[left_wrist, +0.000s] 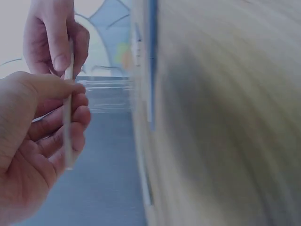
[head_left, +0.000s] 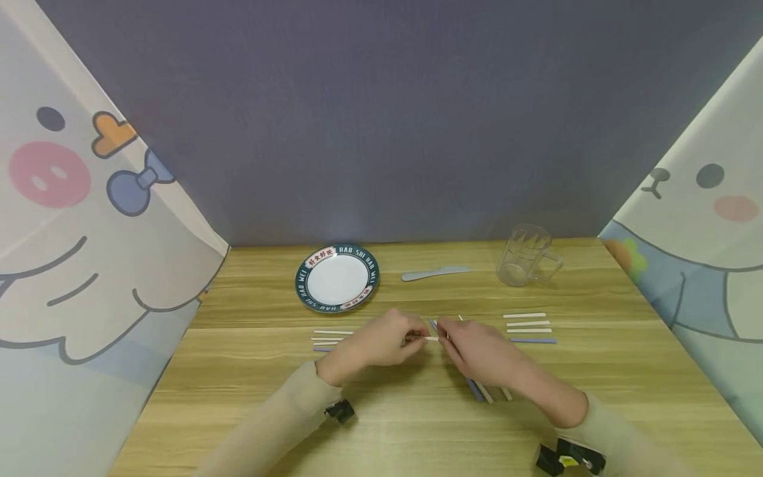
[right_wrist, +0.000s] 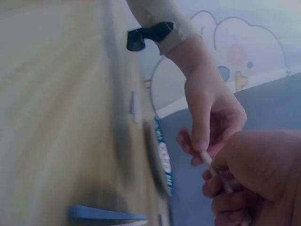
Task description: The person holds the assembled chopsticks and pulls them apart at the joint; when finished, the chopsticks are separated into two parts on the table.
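Between finger and thumb, my left hand [head_left: 384, 338] pinches a thin white stick [head_left: 432, 338], held just above the table. My right hand [head_left: 483, 354] pinches the same stick from the other side. In the left wrist view the stick [left_wrist: 68, 134] runs past the left fingertips towards the right hand [left_wrist: 54, 37]. The right wrist view shows the stick [right_wrist: 207, 159] spanning both hands' fingers. Beneath the right hand lie more sticks, among them a blue stick [head_left: 475, 391] and white ones, partly hidden by that hand.
White sticks [head_left: 524, 316] and a blue stick [head_left: 533, 340] lie in a row at the right. Another row of sticks [head_left: 332, 332] is partly behind the left hand. A green-rimmed plate [head_left: 338, 279], a knife [head_left: 435, 273] and a clear mug [head_left: 520, 258] stand farther back.
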The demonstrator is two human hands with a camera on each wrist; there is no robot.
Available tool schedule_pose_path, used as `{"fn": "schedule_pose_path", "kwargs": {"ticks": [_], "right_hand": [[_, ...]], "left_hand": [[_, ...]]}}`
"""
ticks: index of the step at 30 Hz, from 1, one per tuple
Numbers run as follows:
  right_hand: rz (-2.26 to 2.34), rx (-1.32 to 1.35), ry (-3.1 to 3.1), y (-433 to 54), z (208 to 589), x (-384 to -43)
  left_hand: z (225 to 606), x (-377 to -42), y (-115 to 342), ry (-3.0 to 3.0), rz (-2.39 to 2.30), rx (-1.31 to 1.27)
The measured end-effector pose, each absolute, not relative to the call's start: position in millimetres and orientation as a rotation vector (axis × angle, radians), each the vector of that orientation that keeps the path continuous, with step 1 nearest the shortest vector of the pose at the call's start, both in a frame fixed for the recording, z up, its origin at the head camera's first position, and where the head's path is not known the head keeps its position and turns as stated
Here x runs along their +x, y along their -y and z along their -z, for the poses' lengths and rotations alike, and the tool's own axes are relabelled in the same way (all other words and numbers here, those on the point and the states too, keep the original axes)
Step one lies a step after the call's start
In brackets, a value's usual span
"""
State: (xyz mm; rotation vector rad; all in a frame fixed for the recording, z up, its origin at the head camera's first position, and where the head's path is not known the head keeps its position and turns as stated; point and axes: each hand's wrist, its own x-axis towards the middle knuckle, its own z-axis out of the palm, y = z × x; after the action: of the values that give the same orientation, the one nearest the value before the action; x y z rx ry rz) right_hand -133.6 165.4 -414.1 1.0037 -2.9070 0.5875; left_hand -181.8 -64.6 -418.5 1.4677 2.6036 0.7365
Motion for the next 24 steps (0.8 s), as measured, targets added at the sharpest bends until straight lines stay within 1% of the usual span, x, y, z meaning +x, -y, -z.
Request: {"fn": "schedule_pose_path", "kwargs": {"ticks": [5, 10, 16, 20, 24], "right_hand": [[-0.628, 1.083, 2.829, -166.6, 396.1, -139.6], [-0.568, 1.186, 2.688, -168.0, 386.7, -144.2], [-0.524, 1.279, 2.563, -169.8, 386.9, -148.1], [-0.528, 1.337, 2.521, -171.0, 389.2, -150.4], [-0.534, 1.341, 2.523, -171.5, 390.1, -151.0]], "left_hand": [[405.5, -176.6, 66.9, -2.66, -0.87, 1.522], [398.8, -173.1, 68.1, -2.784, -0.864, 1.684], [397.5, -171.2, 73.0, -2.837, -0.838, 1.872], [396.9, -171.3, 77.0, -2.817, -0.838, 1.926], [396.0, -172.6, 78.2, -2.816, -0.827, 1.958]]}}
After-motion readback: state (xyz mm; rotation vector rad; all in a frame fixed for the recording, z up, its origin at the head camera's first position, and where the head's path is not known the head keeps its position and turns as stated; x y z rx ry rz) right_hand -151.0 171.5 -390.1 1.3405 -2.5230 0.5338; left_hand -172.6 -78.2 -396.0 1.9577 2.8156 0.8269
